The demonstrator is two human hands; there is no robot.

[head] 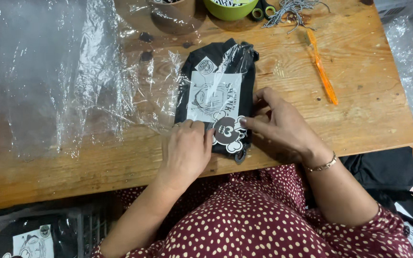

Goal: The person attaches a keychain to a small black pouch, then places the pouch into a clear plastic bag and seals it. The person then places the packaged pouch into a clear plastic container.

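Head view: I have the left hand (186, 149) pressed flat on the folded black printed garment (217, 95) mid-bench (369, 110), right hand (283, 125) fingers spread, pinning its clear plastic sleeve (96, 81). Soft, light, slippery film; I'd grip by the folded edges.

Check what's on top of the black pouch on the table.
A clear plastic bag covers the black pouch. A white printed card and a round sticker show through. The left hand and right hand press its near end, hiding that part.
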